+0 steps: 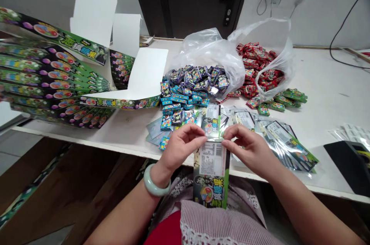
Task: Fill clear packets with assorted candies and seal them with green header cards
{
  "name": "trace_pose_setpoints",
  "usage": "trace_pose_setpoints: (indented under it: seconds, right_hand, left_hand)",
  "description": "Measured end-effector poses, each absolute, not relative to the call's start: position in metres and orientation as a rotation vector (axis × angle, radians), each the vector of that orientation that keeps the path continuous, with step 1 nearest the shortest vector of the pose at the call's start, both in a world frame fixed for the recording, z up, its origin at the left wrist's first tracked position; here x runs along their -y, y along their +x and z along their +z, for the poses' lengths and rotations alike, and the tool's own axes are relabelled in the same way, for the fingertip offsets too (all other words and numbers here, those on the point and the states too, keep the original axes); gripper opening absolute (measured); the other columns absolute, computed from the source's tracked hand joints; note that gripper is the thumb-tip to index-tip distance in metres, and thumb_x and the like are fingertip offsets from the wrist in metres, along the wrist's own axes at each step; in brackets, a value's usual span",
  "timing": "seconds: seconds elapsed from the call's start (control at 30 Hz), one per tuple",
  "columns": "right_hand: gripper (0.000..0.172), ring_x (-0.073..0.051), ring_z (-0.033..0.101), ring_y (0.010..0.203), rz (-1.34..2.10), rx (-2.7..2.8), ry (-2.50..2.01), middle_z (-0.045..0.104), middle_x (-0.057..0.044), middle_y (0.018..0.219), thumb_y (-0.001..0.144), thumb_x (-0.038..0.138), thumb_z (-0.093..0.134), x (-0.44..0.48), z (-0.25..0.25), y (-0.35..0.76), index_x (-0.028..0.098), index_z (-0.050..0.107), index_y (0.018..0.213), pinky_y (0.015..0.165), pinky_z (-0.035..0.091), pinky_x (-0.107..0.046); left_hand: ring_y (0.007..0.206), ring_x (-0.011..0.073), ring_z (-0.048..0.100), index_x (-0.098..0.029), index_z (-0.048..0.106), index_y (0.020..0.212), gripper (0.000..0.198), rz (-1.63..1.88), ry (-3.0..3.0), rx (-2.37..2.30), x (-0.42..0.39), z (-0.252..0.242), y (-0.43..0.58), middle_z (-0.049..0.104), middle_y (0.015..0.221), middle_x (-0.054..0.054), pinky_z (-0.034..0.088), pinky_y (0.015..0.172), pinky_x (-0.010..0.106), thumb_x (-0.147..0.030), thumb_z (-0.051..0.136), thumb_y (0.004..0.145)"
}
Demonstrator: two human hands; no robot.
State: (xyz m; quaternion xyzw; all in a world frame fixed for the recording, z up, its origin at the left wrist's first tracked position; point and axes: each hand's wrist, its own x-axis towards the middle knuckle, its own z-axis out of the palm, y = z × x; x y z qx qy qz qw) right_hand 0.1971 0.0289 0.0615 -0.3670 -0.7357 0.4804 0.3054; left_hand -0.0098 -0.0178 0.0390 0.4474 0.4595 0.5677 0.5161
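Both hands pinch the top edge of a printed plastic packaging bag (212, 172), black and green with a label panel, which hangs down in front of the table edge over the lap. My left hand (182, 145) grips its left corner with thumb and finger; a pale green bangle is on that wrist. At the right corner, my right hand (248, 148) holds it the same way. Just beyond lies another printed bag (211, 121) flat on the table. Small blue boxes (176, 100) lie in a heap past my left hand, and more printed bags (289, 145) are fanned out right of my right hand.
A clear plastic sack spills small purple boxes (199, 77); another holds red packets (257, 66). Green packets (286, 100) lie beside them. Folded printed cartons (58, 83) with white flaps fill the left side. A black device (349, 160) stands at the right edge.
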Motion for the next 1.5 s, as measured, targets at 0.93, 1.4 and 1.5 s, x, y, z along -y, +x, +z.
trace_pose_setpoints:
  seconds: [0.93, 1.4, 1.5]
  right_hand:
    - [0.009, -0.017, 0.060, 0.091, 0.930, 1.914, -0.854, 0.061, -0.005, 0.092, 0.090, 0.016, 0.054, -0.005, 0.031, 0.191, 0.023, 0.058, 0.091, 0.076, 0.050, -0.034]
    - [0.020, -0.015, 0.064, 0.088, 1.279, 1.864, -1.161, 0.069, -0.003, 0.102, 0.088, 0.029, 0.055, -0.087, 0.014, 0.250, 0.024, 0.066, 0.105, 0.079, 0.051, -0.031]
    - [0.015, -0.017, 0.062, 0.082, 0.865, 1.962, -1.647, 0.070, -0.006, 0.093, 0.083, 0.023, 0.060, -0.126, -0.004, 0.284, 0.019, 0.071, 0.091, 0.079, 0.047, -0.032]
  left_hand:
    - [0.084, 0.0152, 0.063, -0.020, 0.065, 0.092, 0.009, 1.289, 1.376, -1.092, 0.028, 0.025, -0.015, 0.065, 0.089, 0.004, 0.052, 0.075, 0.026, -0.021, 0.067, 0.083]
    - [0.080, 0.0172, 0.062, -0.022, 0.068, 0.081, 0.004, 1.329, 1.437, -1.298, 0.011, 0.012, -0.017, 0.066, 0.084, 0.003, 0.052, 0.069, 0.025, -0.026, 0.068, 0.082]
    - [0.081, 0.0169, 0.062, -0.023, 0.068, 0.081, 0.003, 1.346, 1.428, -1.311, 0.010, 0.009, -0.018, 0.066, 0.084, 0.003, 0.053, 0.070, 0.024, -0.025, 0.067, 0.082]
